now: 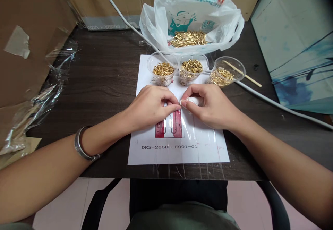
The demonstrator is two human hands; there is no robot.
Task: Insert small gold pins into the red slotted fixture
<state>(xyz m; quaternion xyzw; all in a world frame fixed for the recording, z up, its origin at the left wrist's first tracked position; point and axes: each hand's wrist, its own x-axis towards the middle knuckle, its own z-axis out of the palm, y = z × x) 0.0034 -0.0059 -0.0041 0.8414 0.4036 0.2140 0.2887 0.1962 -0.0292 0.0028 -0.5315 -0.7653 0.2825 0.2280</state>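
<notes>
Dark wood-grain counter (pixel 104 77) fills the view, hemmed by cardboard on the left and a blue-and-white panel on the right. At the left edge lies crumpled clear plastic film (pixel 39 101).

On the left forearm sits a metal bangle (pixel 82 144). The left hand (pixel 151 105) is curled, fingers pressed together, its thumb and forefinger tips pinching at something too small to make out, right where they meet the other hand. Beneath both hands lies a white printed sheet (pixel 179 150) marked DRS-206DC-E001-01, covered in clear tape; a red diagram (pixel 169 127) on it is half hidden by the left hand.

The right hand (pixel 210 105) is also closed, pinching a small white piece (pixel 192 100) between thumb and forefinger; most of it is hidden in the fingers, so its shape is unclear.

Behind the hands stand three clear plastic cups (pixel 163 71) of small brass-coloured parts, the rightmost tipped, with a thin wooden stick (pixel 241 74) in it. Farther back, a white plastic bag (pixel 192 18) holds more brass pins (pixel 188 38). A white cable (pixel 273 101) runs across the counter, passing behind the cups.
</notes>
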